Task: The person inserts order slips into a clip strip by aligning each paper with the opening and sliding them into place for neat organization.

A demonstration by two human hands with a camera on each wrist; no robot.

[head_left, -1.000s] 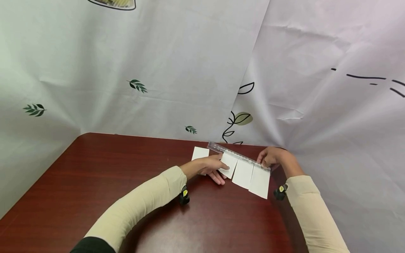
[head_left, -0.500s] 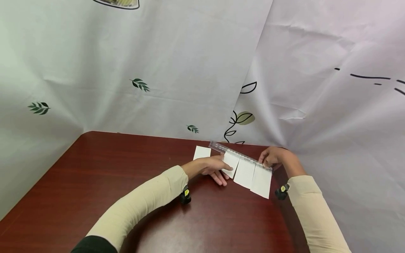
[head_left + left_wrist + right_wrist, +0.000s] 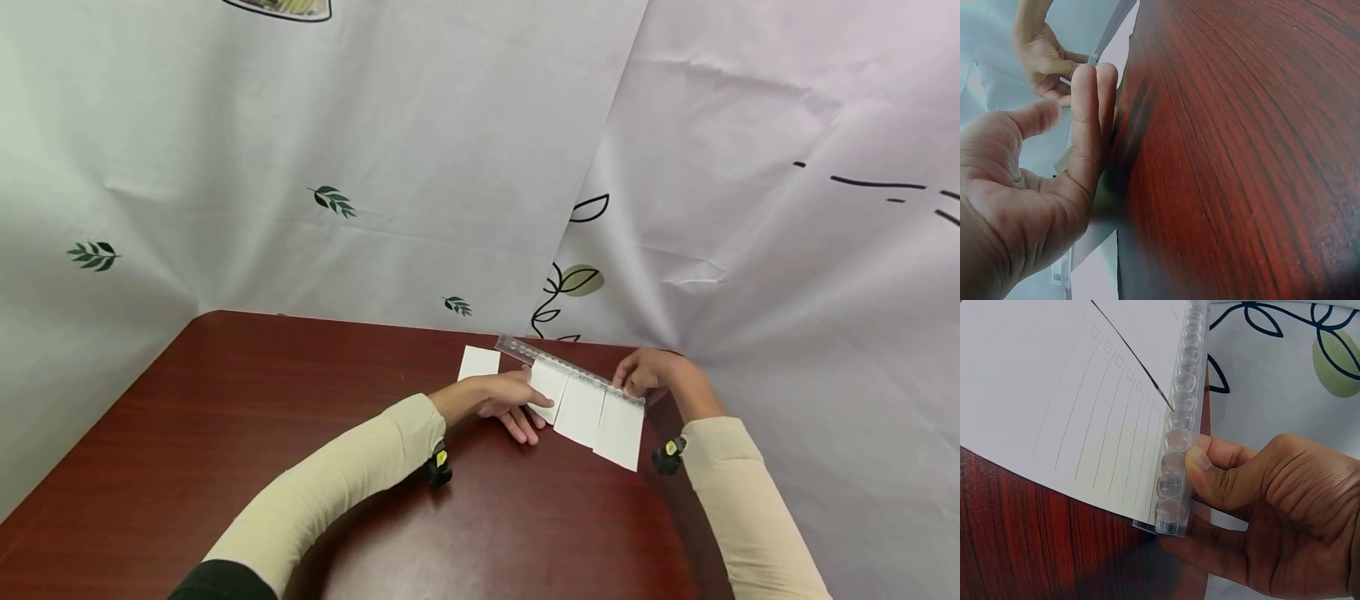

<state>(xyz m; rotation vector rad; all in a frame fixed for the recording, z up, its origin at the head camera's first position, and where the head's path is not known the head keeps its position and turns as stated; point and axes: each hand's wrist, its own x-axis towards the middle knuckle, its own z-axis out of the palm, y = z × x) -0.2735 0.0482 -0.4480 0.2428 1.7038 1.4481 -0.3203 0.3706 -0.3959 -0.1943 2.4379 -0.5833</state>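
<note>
A clear plastic strip with a row of round bumps (image 3: 570,367) lies slanting near the table's back edge. Along its near side sit a left white card (image 3: 546,385), a middle white card (image 3: 580,410) and a right white card (image 3: 618,429); the right wrist view shows printed lines and small boxes on one card (image 3: 1054,425). My left hand (image 3: 510,397) holds the left card, thumb on top, two fingers stretched out low over the table. At the strip's right end, my right hand (image 3: 643,372) pinches the plastic between thumb and fingers.
Another white card (image 3: 478,361) lies left of the strip, partly behind my left hand. The dark red table (image 3: 337,358) ends at a white cloth backdrop (image 3: 412,167) with leaf prints, which also hangs close on the right.
The whole view has shifted slightly. My left hand has edged the left card a little toward the middle card, narrowing the gap. My right hand stays at the strip's end.
</note>
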